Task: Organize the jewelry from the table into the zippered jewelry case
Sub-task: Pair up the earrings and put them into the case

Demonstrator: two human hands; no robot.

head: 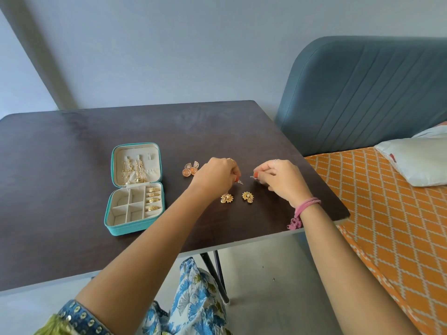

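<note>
A teal zippered jewelry case (122, 229) lies open on the dark table (60, 165). Long gold earrings (133, 170) hang in its lid, and several gold rings (153, 198) fill the right column of its tray. My left hand (215, 176) pinches a small silver piece (240, 182) at its fingertips. My right hand (280, 178) pinches another small silver piece (252, 177) just to the right. Two gold flower studs (227, 198) (248, 197) lie on the table below my hands. A pair of orange dome earrings (191, 168) sits left of my left hand.
A bed with an orange patterned sheet (387, 226), a white pillow (418, 160) and a blue padded headboard (362, 97) stands right of the table. The table's right edge is close to my right wrist.
</note>
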